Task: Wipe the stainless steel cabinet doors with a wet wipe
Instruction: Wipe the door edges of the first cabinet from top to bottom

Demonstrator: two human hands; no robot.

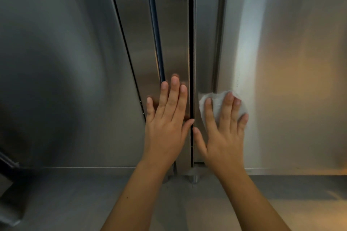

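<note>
Nearest: both your forearms come in from the bottom edge over the steel bench (75, 193), which meets the foot of the doors.

Your left hand (167, 118) lies flat and wide on the vertical edge strip (169, 33) of the left door (56, 62). Its fingers are straight and point up, the thumb reaches toward the seam, and it holds nothing.

Your right hand (223, 131) is also flat, fingers spread and pointing up. It presses the wet wipe (216, 99) against the right door (291, 62), low down and just right of the seam. The hand pins the wipe rather than pinching it.

The wipe is white and crumpled into a loose pad. Its long axis runs roughly left-right across the door, and it sticks out past the fingertips at the top and on both sides. The left part covers the right door's edge strip (206, 33), the right part lies on the flat panel.

The dark seam (191, 43) between the doors runs straight up between your two thumbs. Both doors have their long axis vertical and carry on up out of view. The right panel shows a bright streak and a warm orange reflection.
</note>
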